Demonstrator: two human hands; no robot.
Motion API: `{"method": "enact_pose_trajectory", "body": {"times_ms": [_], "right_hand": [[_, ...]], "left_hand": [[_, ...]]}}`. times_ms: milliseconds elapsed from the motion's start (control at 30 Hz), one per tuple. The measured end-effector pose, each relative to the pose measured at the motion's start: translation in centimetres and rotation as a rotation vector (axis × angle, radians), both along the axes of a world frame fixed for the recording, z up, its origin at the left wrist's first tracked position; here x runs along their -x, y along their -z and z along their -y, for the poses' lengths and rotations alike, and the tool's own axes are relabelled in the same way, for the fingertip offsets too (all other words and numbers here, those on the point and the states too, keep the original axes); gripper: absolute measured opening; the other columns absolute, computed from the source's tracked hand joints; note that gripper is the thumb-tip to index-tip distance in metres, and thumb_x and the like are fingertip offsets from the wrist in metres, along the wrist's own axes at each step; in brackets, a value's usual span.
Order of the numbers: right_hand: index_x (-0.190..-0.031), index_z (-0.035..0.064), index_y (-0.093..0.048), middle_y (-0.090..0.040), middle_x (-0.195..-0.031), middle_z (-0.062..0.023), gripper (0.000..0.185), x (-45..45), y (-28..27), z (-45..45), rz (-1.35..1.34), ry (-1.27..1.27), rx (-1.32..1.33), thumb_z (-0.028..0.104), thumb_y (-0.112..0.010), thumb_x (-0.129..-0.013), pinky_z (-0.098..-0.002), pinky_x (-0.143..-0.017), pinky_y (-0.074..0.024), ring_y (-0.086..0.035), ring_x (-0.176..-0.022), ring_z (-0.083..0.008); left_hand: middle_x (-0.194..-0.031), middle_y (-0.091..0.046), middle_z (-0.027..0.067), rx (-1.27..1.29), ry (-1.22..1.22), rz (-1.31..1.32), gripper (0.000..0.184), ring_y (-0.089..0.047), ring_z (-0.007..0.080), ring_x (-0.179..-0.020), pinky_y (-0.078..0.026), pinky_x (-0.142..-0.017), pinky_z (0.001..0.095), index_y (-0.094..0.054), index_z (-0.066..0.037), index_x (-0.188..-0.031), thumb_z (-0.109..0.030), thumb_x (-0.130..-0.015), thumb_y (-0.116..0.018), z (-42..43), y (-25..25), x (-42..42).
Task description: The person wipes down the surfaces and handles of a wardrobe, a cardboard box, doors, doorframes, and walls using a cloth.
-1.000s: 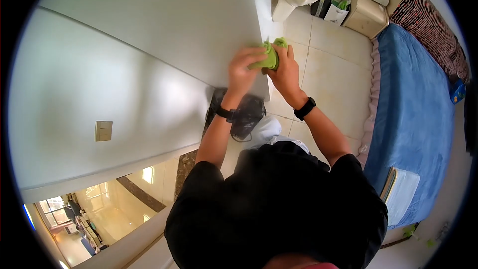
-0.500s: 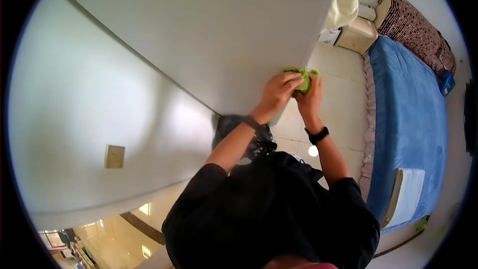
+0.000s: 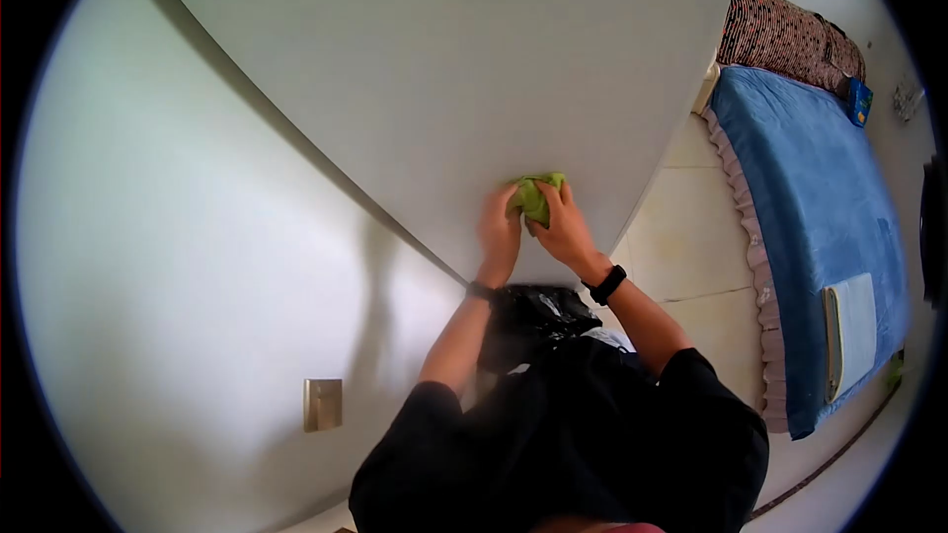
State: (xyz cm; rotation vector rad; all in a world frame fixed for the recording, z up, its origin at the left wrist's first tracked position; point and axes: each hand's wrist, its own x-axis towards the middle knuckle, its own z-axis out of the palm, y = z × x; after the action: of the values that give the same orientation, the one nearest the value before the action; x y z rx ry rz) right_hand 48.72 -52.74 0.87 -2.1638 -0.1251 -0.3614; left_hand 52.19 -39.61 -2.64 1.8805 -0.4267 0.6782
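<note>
A crumpled green cloth (image 3: 534, 201) is bunched between my two hands, in front of a broad light-grey panel (image 3: 444, 69). My right hand (image 3: 568, 232) grips its right side, the fingers bent over the top and the thumb underneath. At the cloth's left edge is my left hand (image 3: 500, 227), slightly blurred, its fingers closed against the fabric. Whether the cloth touches the panel I cannot tell. Both wrists carry dark bands. Below the hands sits a black plastic bag (image 3: 543, 311), partly hidden by my body.
A white wall (image 3: 197, 217) with a switch plate (image 3: 323, 405) meets the panel on the left. To the right, beyond the tiled floor (image 3: 686, 227), stands a bed with a blue cover (image 3: 810, 197), a patterned bundle (image 3: 785, 39) and a folded pale mat (image 3: 851, 336).
Both hands and the cloth have shifted left and down in view, away from the panel's right edge. My view has turned, so the panel fills more of it and the nightstand is mostly hidden.
</note>
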Motion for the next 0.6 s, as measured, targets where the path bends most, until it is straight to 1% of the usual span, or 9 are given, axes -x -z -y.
{"method": "enact_pose_trajectory", "body": {"times_ms": [67,100,200,300,333,367,433,533,600], "right_hand": [[-0.132,0.0083,-0.045,-0.047,-0.124,-0.0222,0.06,-1.4,-0.9,-1.1,0.013,-0.068,0.031,0.012,-0.072,-0.078,-0.0479,-0.082,-0.0493,-0.054,-0.102,-0.0467],[-0.132,0.0089,-0.045,-0.047,-0.124,-0.0221,0.061,-1.3,-2.8,-1.5,0.038,-0.124,0.027,0.012,-0.072,-0.078,-0.048,-0.082,-0.0495,-0.055,-0.102,-0.0466],[-0.131,0.0101,-0.047,-0.048,-0.124,-0.0217,0.061,-1.9,-6.6,-2.2,0.164,-0.161,-0.01,0.014,-0.074,-0.076,-0.0476,-0.08,-0.05,-0.055,-0.101,-0.0459],[-0.133,0.0126,-0.047,-0.052,-0.124,-0.02,0.064,-1.9,-11.5,0.2,0.256,-0.107,-0.003,0.021,-0.074,-0.076,-0.0473,-0.081,-0.0508,-0.058,-0.101,-0.0434],[-0.135,0.0138,-0.046,-0.054,-0.124,-0.0192,0.066,-1.8,-13.0,1.2,0.276,-0.082,0.006,0.024,-0.074,-0.076,-0.0473,-0.081,-0.0511,-0.059,-0.101,-0.0422],[-0.132,0.0117,-0.048,-0.053,-0.121,-0.0197,0.064,-1.9,-13.7,2.4,0.33,-0.056,-0.015,0.02,-0.074,-0.074,-0.0466,-0.082,-0.0505,-0.058,-0.1,-0.0426],[-0.125,0.0077,-0.051,-0.052,-0.116,-0.0209,0.061,-1.9,-14.0,5.8,0.433,0.007,-0.048,0.014,-0.076,-0.07,-0.0454,-0.082,-0.0494,-0.056,-0.098,-0.0434],[-0.13,0.0119,-0.047,-0.052,-0.119,-0.0211,0.068,-0.6,-12.2,11.0,0.434,0.077,0.018,0.022,-0.078,-0.071,-0.0475,-0.079,-0.0503,-0.058,-0.097,-0.0438],[-0.128,0.0101,-0.046,-0.05,-0.119,-0.0213,0.066,0.3,-9.5,13.4,0.367,0.139,0.044,0.019,-0.078,-0.071,-0.0476,-0.077,-0.05,-0.057,-0.096,-0.0445]], "left_hand": [[-0.112,-0.063,0.0125,0.085,-0.041,-0.045,0.033,-0.061,0.0303,-0.103,-0.049,-0.088,0.0378,-0.062,-0.005,-0.113,0.004,-0.082,-0.06,-1.3,-0.8,-0.5],[-0.112,-0.063,0.0122,0.126,-0.063,-0.071,0.033,-0.061,0.0293,-0.103,-0.049,-0.088,0.0375,-0.063,-0.005,-0.113,0.004,-0.081,-0.061,-1.8,-1.2,-0.8],[-0.111,-0.063,0.0115,0.113,-0.177,0.234,0.035,-0.06,0.028,-0.1,-0.049,-0.087,0.037,-0.063,-0.006,-0.112,0.007,-0.079,-0.06,-2.2,-5.1,-1.9],[-0.104,-0.061,0.0108,0.197,-0.158,0.361,0.042,-0.059,0.0264,-0.094,-0.049,-0.083,0.0345,-0.062,-0.004,-0.112,0.015,-0.075,-0.052,0.9,-11.7,-2.1],[-0.103,-0.061,0.0107,0.166,-0.128,0.435,0.042,-0.059,0.0266,-0.095,-0.049,-0.083,0.035,-0.062,-0.003,-0.112,0.015,-0.075,-0.052,2.0,-13.2,-2.5],[-0.103,-0.06,0.0105,0.136,-0.095,0.507,0.042,-0.059,0.0268,-0.095,-0.049,-0.083,0.0355,-0.062,-0.003,-0.112,0.015,-0.075,-0.052,3.4,-14.2,-3.0],[-0.104,-0.061,0.0114,0.08,-0.024,0.621,0.04,-0.06,0.0282,-0.093,-0.05,-0.083,0.0372,-0.063,-0.004,-0.112,0.012,-0.076,-0.056,6.3,-15.4,-3.4],[-0.106,-0.063,0.0136,-0.064,0.105,0.654,0.045,-0.061,0.0325,-0.095,-0.051,-0.082,0.0403,-0.064,-0.006,-0.113,0.01,-0.071,-0.064,10.1,-14.0,-3.2],[-0.105,-0.063,0.0124,-0.106,0.185,0.597,0.048,-0.062,0.0318,-0.095,-0.051,-0.08,0.0399,-0.064,-0.009,-0.114,0.01,-0.07,-0.064,12.2,-11.7,-2.5]]}}
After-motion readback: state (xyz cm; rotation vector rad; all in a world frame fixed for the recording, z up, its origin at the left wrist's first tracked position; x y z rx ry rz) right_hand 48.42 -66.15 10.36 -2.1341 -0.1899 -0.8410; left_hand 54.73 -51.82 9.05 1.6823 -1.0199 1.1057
